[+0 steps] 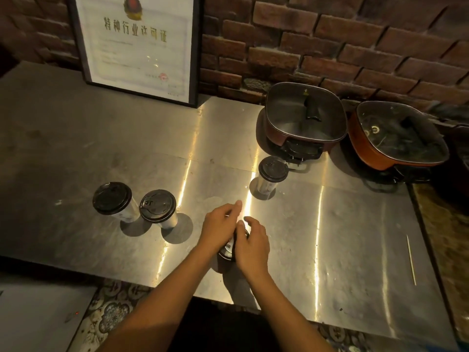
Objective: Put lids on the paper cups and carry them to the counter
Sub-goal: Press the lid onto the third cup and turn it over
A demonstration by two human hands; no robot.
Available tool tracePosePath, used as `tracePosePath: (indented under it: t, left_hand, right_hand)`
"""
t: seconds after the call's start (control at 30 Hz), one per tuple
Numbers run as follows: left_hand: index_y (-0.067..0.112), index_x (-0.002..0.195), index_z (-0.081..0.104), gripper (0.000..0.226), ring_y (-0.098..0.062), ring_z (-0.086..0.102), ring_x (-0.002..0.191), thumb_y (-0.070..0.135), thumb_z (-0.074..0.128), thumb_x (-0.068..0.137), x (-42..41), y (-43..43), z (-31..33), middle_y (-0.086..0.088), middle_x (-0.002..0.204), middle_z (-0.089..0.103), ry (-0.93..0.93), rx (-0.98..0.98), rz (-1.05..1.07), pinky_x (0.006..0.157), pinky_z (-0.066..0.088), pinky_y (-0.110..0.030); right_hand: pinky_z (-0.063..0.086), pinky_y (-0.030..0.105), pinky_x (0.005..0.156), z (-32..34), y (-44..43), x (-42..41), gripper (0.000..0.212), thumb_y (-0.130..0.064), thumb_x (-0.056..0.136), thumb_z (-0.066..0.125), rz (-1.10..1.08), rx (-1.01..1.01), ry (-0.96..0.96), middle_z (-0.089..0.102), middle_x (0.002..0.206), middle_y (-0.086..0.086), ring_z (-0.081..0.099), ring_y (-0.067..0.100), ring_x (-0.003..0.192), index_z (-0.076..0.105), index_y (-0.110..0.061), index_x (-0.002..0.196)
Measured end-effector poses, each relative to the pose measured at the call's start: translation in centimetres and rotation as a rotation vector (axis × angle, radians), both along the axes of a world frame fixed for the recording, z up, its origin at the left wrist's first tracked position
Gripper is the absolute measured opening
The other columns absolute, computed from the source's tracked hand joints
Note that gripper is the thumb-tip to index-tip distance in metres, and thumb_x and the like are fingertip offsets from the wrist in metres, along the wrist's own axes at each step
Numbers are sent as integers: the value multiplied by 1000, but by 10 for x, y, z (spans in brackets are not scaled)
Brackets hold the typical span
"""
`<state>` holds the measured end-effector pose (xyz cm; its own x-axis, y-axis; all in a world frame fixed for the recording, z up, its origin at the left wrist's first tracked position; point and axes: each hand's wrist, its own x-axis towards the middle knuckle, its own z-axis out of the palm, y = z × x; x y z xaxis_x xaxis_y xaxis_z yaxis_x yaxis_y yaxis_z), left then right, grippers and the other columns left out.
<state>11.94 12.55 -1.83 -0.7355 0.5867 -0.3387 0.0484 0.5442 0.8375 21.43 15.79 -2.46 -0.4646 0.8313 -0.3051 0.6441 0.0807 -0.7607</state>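
On the left of the brushed steel table (76,148), two white paper cups with black plastic lids are seen upright and just beside each other: the far-left lidded cup (113,200) and the second lidded cup (158,208). Behind them, a framed certificate (137,44) is leaned against the brick wall (330,41).

Near the table's front edge, at centre, a fourth paper cup (228,248) is enclosed by both hands. The left hand (220,228) is curled loosely over the cup's top and left side, fingers partly bent; the right hand (252,246) is wrapped around its right side, fingers curved against it. The cup's top is hidden under the hands, so whether a lid is seated cannot be told.

Farther right and farther back, a third lidded cup (270,175) is stood alone, near a square brown electric pot (304,118). A second brown electric pot (398,135) is set to its right. A thin wooden skewer (411,260) is laid near the right edge. Bare steel is left between the cups and to the right of the hands.
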Motion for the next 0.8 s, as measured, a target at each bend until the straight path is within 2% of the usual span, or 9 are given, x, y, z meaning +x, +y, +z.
tracePosePath:
  t: [0.07, 0.13, 0.2, 0.27, 0.33, 0.4, 0.6, 0.67, 0.8]
  left_hand:
    - [22, 110, 75, 51, -13, 69, 101, 58, 41, 101, -1, -3, 5, 6, 105, 75, -147, 119, 154, 100, 54, -38]
    - [21, 109, 75, 52, -17, 70, 104, 57, 38, 102, -4, -9, 6, 3, 108, 76, -232, 172, 268, 104, 52, -42]
    - [22, 105, 76, 55, -19, 71, 105, 59, 35, 102, -6, -16, 5, 1, 110, 77, -308, 183, 345, 106, 51, -46]
    - [22, 103, 77, 60, -20, 72, 104, 61, 33, 101, -7, -23, 1, 0, 107, 78, -368, 175, 387, 106, 52, -47]
    - [20, 103, 77, 61, -20, 72, 102, 60, 32, 101, -6, -28, -3, -1, 105, 78, -390, 172, 417, 105, 52, -46]
    - [19, 104, 77, 57, -18, 71, 101, 56, 33, 104, -2, -29, -4, -3, 104, 78, -403, 173, 428, 103, 53, -42]
    - [26, 102, 76, 49, -9, 69, 93, 51, 35, 105, 5, -25, -14, 8, 96, 75, -389, 115, 394, 73, 47, -18]
    - [25, 102, 77, 47, -7, 69, 90, 51, 37, 105, 5, -25, -16, 9, 95, 75, -371, 100, 387, 70, 47, -17]
    - [25, 102, 76, 42, -3, 68, 87, 47, 39, 106, 4, -26, -16, 10, 93, 74, -356, 101, 372, 69, 46, -15]
  right_hand:
    - [16, 50, 124, 1, 3, 2, 44, -50, 101, 36, 232, 262, -21, 53, 145, -8, 43, 14, 136, 54, -31, 136]
    - [6, 53, 125, 3, 7, -1, 48, -51, 98, 37, 516, 467, -49, 52, 146, -6, 40, 16, 140, 55, -28, 137]
    - [12, 55, 124, 3, 8, -9, 49, -49, 99, 40, 763, 573, -93, 54, 146, 1, 43, 22, 138, 59, -23, 136]
    - [25, 52, 121, 3, 8, -17, 49, -47, 100, 40, 904, 574, -135, 60, 140, 5, 51, 25, 130, 61, -19, 134]
    - [40, 47, 111, 0, 9, -20, 51, -49, 100, 39, 944, 576, -143, 62, 134, 7, 56, 26, 120, 61, -17, 133]
    - [49, 43, 98, -6, 11, -18, 53, -52, 96, 40, 921, 592, -142, 64, 130, 7, 59, 26, 111, 61, -19, 131]
    - [52, 43, 86, -21, 11, -16, 53, -46, 87, 51, 884, 632, -169, 63, 129, 5, 60, 25, 102, 63, -20, 131]
    - [51, 41, 81, -21, 12, -17, 52, -44, 85, 52, 877, 644, -161, 64, 124, 6, 60, 26, 97, 64, -18, 128]
    - [52, 42, 84, -20, 13, -18, 54, -46, 87, 51, 885, 647, -166, 65, 125, 7, 60, 25, 99, 63, -18, 131]
